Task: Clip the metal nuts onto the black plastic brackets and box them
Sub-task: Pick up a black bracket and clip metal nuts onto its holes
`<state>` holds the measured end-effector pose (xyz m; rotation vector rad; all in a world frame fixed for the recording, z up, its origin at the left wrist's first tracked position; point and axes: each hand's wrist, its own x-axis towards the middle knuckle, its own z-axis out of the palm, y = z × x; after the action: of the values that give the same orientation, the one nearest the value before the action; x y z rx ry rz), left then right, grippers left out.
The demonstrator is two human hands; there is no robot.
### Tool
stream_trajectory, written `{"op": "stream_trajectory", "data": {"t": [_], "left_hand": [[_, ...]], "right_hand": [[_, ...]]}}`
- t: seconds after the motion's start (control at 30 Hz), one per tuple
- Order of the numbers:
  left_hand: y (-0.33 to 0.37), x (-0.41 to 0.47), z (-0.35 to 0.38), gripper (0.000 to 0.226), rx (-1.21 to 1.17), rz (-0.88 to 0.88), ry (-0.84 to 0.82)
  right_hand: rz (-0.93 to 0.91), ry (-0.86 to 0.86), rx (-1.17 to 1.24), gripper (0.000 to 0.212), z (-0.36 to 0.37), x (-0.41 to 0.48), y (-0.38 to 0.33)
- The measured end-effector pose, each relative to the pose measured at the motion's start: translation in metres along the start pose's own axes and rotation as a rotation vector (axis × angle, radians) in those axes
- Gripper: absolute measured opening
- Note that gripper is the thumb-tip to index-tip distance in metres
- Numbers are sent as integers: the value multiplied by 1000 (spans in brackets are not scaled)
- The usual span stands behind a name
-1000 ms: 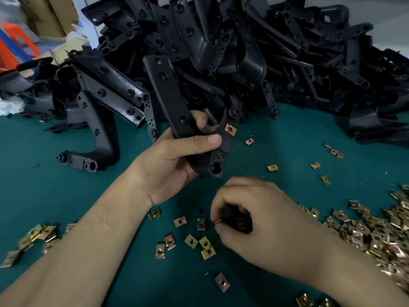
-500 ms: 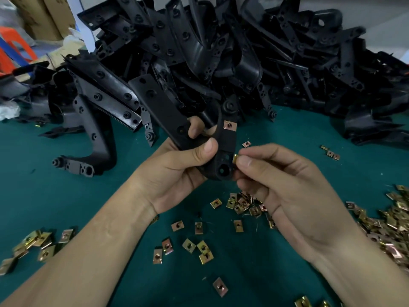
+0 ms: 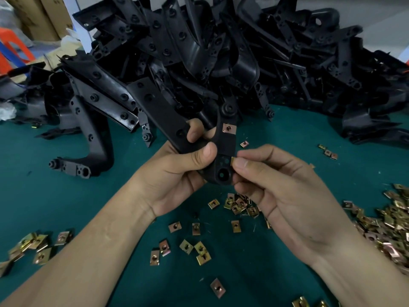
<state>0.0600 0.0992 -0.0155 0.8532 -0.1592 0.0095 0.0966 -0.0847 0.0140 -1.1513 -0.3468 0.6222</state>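
Note:
My left hand (image 3: 177, 176) grips a black plastic bracket (image 3: 163, 120) at its bend, above the green table. One brass nut (image 3: 228, 128) sits clipped on the bracket's upright arm. My right hand (image 3: 283, 189) pinches a second metal nut (image 3: 232, 160) between thumb and forefinger and holds it against the bracket's right edge, just above the round hole. Most of that nut is hidden by my fingertips.
A big heap of black brackets (image 3: 221, 52) fills the back of the green table (image 3: 44, 196). Loose nuts (image 3: 194, 247) lie scattered below my hands, with a thick pile (image 3: 391, 227) at the right edge and a smaller cluster (image 3: 33, 247) at the left. Cardboard boxes (image 3: 42, 18) stand far left.
My right hand rose from the loose nuts on the table with one nut and brought it to the bracket's edge. The left hand tilted the bracket slightly leftward.

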Motion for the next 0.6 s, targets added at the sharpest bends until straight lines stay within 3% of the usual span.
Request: {"op": "stream_trajectory", "data": {"t": [0.17, 0.43, 0.6], "left_hand": [[-1, 0, 0, 51, 22, -8, -31], [-7, 0, 5, 41, 104, -41, -90], [-7, 0, 6, 50, 153, 4, 49]], "right_hand": [[22, 2, -76, 12, -5, -1, -1], [27, 38, -125, 35, -6, -1, 3], [-41, 28, -175, 29, -4, -1, 0]]}}
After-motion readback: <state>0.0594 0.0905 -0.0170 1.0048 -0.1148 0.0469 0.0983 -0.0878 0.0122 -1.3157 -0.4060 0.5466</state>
